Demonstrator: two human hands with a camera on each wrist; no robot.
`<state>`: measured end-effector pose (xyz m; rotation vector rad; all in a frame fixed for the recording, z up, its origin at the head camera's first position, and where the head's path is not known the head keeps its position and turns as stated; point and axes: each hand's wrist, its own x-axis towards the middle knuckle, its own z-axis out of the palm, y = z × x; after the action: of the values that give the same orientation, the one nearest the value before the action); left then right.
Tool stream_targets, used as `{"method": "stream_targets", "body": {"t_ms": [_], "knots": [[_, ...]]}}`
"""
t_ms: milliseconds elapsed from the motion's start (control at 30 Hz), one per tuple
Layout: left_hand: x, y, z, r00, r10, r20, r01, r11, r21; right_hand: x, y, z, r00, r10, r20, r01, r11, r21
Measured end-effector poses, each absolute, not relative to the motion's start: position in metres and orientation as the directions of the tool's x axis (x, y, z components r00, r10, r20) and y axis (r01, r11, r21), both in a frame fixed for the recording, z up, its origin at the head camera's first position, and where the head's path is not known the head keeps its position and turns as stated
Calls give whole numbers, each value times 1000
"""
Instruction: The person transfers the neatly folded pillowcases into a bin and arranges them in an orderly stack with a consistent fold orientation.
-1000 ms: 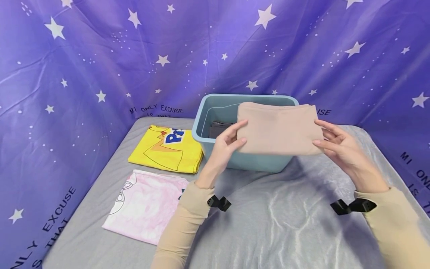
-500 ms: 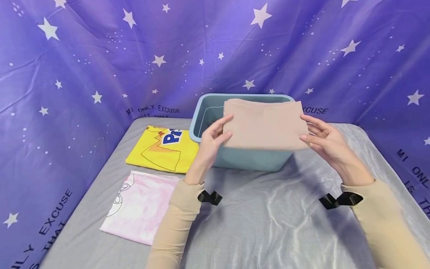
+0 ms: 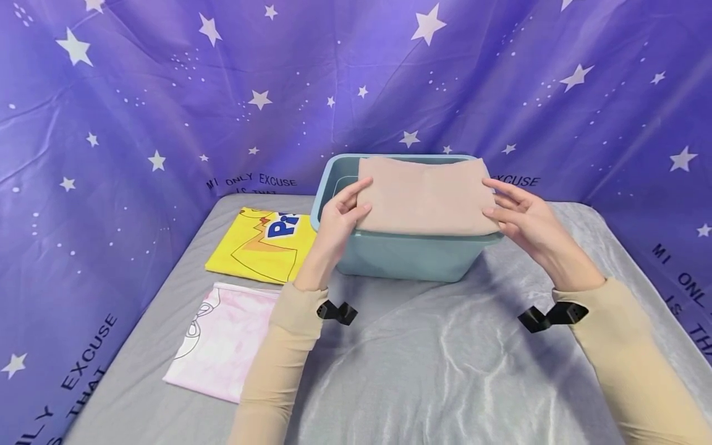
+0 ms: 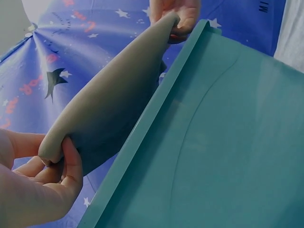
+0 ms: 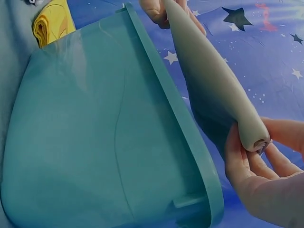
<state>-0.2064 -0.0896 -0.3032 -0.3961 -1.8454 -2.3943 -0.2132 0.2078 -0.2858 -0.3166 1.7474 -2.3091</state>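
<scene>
A folded beige-pink cloth [image 3: 425, 194], perhaps a garment, hangs over the opening of a blue-green storage bin [image 3: 408, 259]. My left hand [image 3: 336, 225] pinches its left end between thumb and fingers; my right hand [image 3: 525, 216] pinches the right end the same way. Both wrist views show the folded cloth [image 4: 111, 80] sagging slightly between the hands, just above and beyond the bin's rim [image 5: 178, 114]. Most of the bin's inside is hidden behind the cloth.
Left of the bin lies a folded yellow printed garment [image 3: 267, 247]. Nearer, a folded pink-and-white garment [image 3: 222, 340] lies partly behind the left sleeve. A grey cloth-covered surface [image 3: 423, 371] bears everything. Purple starry curtains [image 3: 300, 80] stand behind and at both sides.
Both hands have carried the folded cloth left and farther away, from in front of the bin to over its opening. The dark item seen inside the bin earlier is now hidden.
</scene>
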Motion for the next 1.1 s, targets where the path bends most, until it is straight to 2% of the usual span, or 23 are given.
{"method": "stream_targets", "body": {"t_ms": [300,600,1100], "knots": [[-219,-92,-298,-978,66,197,173,-267,948,-225,204,-282,-949,-316,0,108,-322,-941],[-225,-97,-293,-986,53,160,143,-239,960,-232,200,-276,-947,-314,-71,163,-277,-947],[-235,-102,-280,-1000,-23,-19,-16,-134,991,-238,192,-266,-939,-308,-152,215,-183,-959]]}}
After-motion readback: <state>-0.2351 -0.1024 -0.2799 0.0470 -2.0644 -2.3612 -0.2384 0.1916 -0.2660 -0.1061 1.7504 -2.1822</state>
